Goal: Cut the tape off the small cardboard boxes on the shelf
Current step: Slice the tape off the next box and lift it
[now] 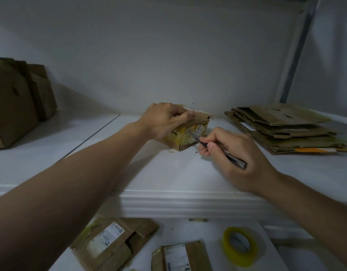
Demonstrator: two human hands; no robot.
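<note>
Well, the whole scene sits in a dim, white-walled recess. A broad white shelf (168, 173) runs across the middle of the frame, with a moulded front edge and a thin dark seam slanting through its left part. The plain back wall (168, 55) rises behind it, and a grey metal upright (297, 55) leans up the upper right.

At the centre of the shelf, near the back wall, lies the small cardboard box (190, 137), crumpled and wrapped in yellowish tape with a white label on its near face. The left hand (165, 120) grips it from above, fingers curled over the top and the thumb pressed along the upper edge. It hides most of the box's left half. The right hand (233, 153) comes in from the lower right and pinches a slim dark cutter (237, 160) between thumb and bent fingers. The blade tip touches the taped near face, just beside the label.

On the right of the shelf, well apart from the box, rests a stack of flattened cardboard (286, 130) with an orange strip at its near edge. At the far left stand larger brown boxes (16, 102), leaning together.

Below the shelf edge, along the bottom of the frame, a lower white surface (188, 231) carries two flattened labelled boxes, one lower left (114, 243) and one bottom centre (180, 257). A blurred yellow tape roll (240, 245) lies to their right. Both forearms cross the foreground and cover part of this lower surface.
</note>
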